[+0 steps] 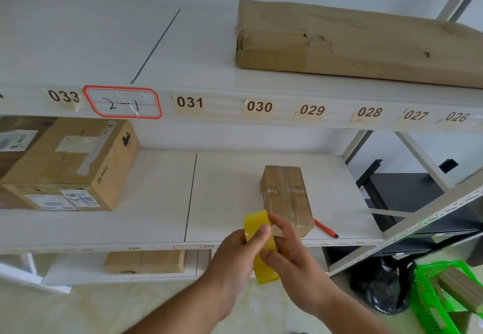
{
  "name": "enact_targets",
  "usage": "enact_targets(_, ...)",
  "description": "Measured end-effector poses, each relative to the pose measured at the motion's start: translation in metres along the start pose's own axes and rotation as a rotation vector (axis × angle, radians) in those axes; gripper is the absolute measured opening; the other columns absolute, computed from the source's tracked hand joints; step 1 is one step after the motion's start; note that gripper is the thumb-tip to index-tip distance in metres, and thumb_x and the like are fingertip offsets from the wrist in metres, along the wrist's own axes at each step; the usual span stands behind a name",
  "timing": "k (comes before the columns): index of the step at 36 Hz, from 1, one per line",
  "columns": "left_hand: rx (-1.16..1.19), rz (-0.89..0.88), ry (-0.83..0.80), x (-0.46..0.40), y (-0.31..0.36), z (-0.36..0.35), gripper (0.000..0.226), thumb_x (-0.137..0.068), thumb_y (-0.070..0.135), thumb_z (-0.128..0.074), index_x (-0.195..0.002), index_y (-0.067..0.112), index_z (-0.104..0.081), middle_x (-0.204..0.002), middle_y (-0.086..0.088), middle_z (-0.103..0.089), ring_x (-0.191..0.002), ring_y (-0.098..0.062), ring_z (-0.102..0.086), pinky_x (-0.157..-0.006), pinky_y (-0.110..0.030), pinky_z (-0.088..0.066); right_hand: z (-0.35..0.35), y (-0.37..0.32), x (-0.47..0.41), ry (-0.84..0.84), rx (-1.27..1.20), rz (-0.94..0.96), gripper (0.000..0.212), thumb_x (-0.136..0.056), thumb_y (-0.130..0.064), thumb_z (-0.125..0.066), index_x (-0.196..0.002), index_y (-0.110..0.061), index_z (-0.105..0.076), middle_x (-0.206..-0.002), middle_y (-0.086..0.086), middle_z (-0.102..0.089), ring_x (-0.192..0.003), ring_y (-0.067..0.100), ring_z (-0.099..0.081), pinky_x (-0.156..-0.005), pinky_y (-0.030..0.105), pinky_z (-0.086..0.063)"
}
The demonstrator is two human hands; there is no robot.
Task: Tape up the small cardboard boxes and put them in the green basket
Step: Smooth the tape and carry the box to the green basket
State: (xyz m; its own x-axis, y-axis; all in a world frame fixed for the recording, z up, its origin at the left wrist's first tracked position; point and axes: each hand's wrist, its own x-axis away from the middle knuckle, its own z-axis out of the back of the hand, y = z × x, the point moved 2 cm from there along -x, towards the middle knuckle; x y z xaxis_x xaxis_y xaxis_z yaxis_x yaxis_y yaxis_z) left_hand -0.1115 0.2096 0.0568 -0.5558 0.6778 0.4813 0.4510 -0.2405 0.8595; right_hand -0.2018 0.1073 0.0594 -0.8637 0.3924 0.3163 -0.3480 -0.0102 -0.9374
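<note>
A small cardboard box (pixel 286 195) lies on the middle shelf (pixel 224 198), its top seam showing. In front of its near end both hands hold a roll of yellow tape (pixel 257 225). My left hand (pixel 240 255) grips the roll from the left, thumb over its face. My right hand (pixel 290 252) pinches the roll's right side, and a strip of tape hangs below it. The green basket (pixel 428 299) stands on the floor at the lower right with a small cardboard box (pixel 462 286) inside.
A red pen (pixel 325 228) lies on the shelf right of the box. A large PICO carton (pixel 70 164) fills the shelf's left. A long brown parcel (pixel 360 41) lies on the upper shelf. A black bag (pixel 384 284) sits beside the basket. Another box (pixel 143 262) rests on the lower shelf.
</note>
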Motion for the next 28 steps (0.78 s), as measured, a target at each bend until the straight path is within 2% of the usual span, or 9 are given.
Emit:
enact_targets(2, 0.034, -0.017, 0.108, -0.005, -0.002, -0.002, 0.037, -0.093, 0.054, -0.060, -0.096, 0.020, -0.074, -0.092, 0.001, -0.077, -0.091, -0.019, -0.073, -0.085, -0.038, -0.056, -0.006, 0.003, -0.004, 0.078, -0.048, -0.030, 0.038, -0.106, -0.015, -0.051, -0.136, -0.037, -0.045, -0.100, -0.007, -0.077, -0.096, 0.008, -0.072, -0.079, 0.024, -0.055)
enact_targets(6, -0.058, -0.055, 0.258, -0.018, -0.017, 0.004, 0.040, -0.095, 0.058, -0.054, -0.095, 0.022, -0.071, -0.090, 0.004, -0.075, -0.087, -0.013, -0.070, -0.081, -0.033, -0.054, -0.015, 0.011, -0.013, 0.316, -0.052, -0.072, 0.014, -0.104, -0.027, -0.053, -0.110, -0.026, -0.066, -0.085, -0.011, -0.075, -0.083, 0.006, -0.069, -0.068, 0.014, -0.049)
enact_targets(10, -0.226, -0.106, 0.285, -0.027, -0.029, 0.012, 0.045, -0.099, 0.053, -0.049, -0.090, 0.011, -0.064, -0.082, -0.005, -0.066, -0.073, -0.012, -0.060, -0.064, -0.025, -0.043, -0.024, 0.015, -0.033, 0.354, 0.052, -0.216, 0.062, -0.098, -0.066, -0.038, -0.081, -0.017, -0.072, -0.071, -0.002, -0.072, -0.070, 0.017, -0.066, -0.069, 0.032, -0.050)
enact_targets(12, -0.406, -0.140, 0.291, -0.039, -0.032, 0.027, 0.043, -0.099, 0.055, -0.047, -0.086, 0.016, -0.062, -0.081, -0.003, -0.065, -0.073, -0.013, -0.060, -0.063, -0.027, -0.042, -0.022, 0.023, -0.043, 0.325, 0.167, -0.241, 0.072, -0.091, -0.076, -0.029, -0.077, -0.017, -0.068, -0.063, -0.005, -0.069, -0.064, 0.014, -0.064, -0.070, 0.034, -0.051)
enact_targets(15, -0.764, -0.183, 0.267, -0.070, -0.040, 0.062, 0.041, -0.095, 0.060, -0.049, -0.077, 0.024, -0.052, -0.071, 0.004, -0.058, -0.068, -0.015, -0.057, -0.060, -0.031, -0.040, -0.011, 0.037, -0.047, 0.323, 0.184, -0.283, 0.060, -0.095, -0.071, -0.030, -0.091, -0.023, -0.066, -0.074, -0.004, -0.076, -0.078, 0.014, -0.072, -0.087, 0.042, -0.056)
enact_targets(19, -1.149, -0.234, 0.365, -0.119, -0.055, 0.128, 0.029, -0.094, 0.048, -0.060, -0.082, 0.023, -0.051, -0.076, -0.001, -0.064, -0.072, -0.025, -0.062, -0.060, -0.033, -0.043, 0.022, 0.056, -0.036, 0.351, 0.211, -0.368, 0.055, -0.099, -0.066, -0.033, -0.093, -0.023, -0.066, -0.079, -0.001, -0.076, -0.080, 0.013, -0.072, -0.084, 0.036, -0.056)
enact_targets(22, -1.272, -0.216, 0.441, -0.154, -0.068, 0.171, 0.018, -0.088, 0.033, -0.072, -0.089, 0.018, -0.063, -0.081, -0.006, -0.070, -0.078, -0.031, -0.066, -0.065, -0.033, -0.049, 0.051, 0.075, -0.030, 0.411, 0.240, -0.399, 0.047, -0.103, -0.056, -0.039, -0.090, -0.022, -0.067, -0.079, 0.001, -0.074, -0.078, 0.015, -0.071, -0.083, 0.040, -0.059)
enact_targets(26, -1.313, -0.060, 0.495, -0.190, -0.095, 0.215, 0.018, -0.088, 0.031, -0.067, -0.101, 0.019, -0.071, -0.104, -0.009, -0.072, -0.098, -0.034, -0.066, -0.080, -0.037, -0.055, 0.079, 0.098, -0.022, 0.472, 0.291, -0.440, 0.045, -0.101, -0.057, -0.042, -0.087, -0.023, -0.067, -0.079, -0.002, -0.073, -0.078, 0.014, -0.070, -0.083, 0.040, -0.058)
enact_targets(28, -1.350, -0.015, 0.516, -0.201, -0.106, 0.223, 0.020, -0.091, 0.032, -0.062, -0.099, 0.017, -0.071, -0.103, -0.011, -0.071, -0.101, -0.036, -0.064, -0.083, -0.039, -0.055, 0.089, 0.108, -0.021, 0.482, 0.315, -0.436, 0.048, -0.099, -0.060, -0.044, -0.082, -0.022, -0.066, -0.077, -0.005, -0.073, -0.075, 0.015, -0.069, -0.084, 0.044, -0.057)
